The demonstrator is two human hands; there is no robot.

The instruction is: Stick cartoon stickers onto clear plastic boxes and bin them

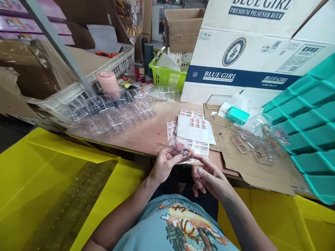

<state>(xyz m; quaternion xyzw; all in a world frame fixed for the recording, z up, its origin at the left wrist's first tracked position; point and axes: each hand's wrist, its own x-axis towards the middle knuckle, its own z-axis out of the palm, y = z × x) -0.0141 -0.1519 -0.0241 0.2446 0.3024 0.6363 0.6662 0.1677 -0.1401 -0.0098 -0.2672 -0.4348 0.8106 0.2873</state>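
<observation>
Clear plastic case (180,147) sits pinched in the left hand (165,163) at the table's (150,137) near edge; the right hand (209,176), loosely open, points its index finger at the case's right edge. Sticker sheets (195,128) lie beyond, bare surface separating them from clear trays (123,113).

A clear plastic case (180,147) with cartoon print (187,152) tilts near printed sheets (192,132).

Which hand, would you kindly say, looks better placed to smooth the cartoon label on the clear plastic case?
Probably the right hand: its index fingertip is at the edge of the cartoon label, while the left hand is occupied holding the clear plastic case.
</observation>
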